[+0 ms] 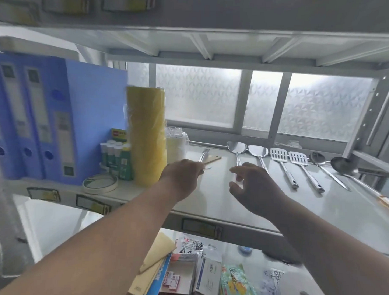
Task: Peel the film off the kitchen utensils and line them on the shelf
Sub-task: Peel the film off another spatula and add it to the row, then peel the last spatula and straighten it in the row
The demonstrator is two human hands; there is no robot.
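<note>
**Q:** what's in your left hand (183,175)?

**Me:** a steel utensil (204,155). My fingers are closed round its handle, so my hand hides most of it. It's on the shelf (220,205), just right of the yellow tape stack (146,137). Right hand (251,184) hovers loose, gripping nothing. Six more utensils are lined up further right.

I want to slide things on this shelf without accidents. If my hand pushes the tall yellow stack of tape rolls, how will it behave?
The yellow tape stack stands tall on a narrow base, so it probably tips rather than slides. Its clear wrap looks loose, so the rolls may shift. If it falls, its round shape could let it roll toward the glue sticks.
</note>
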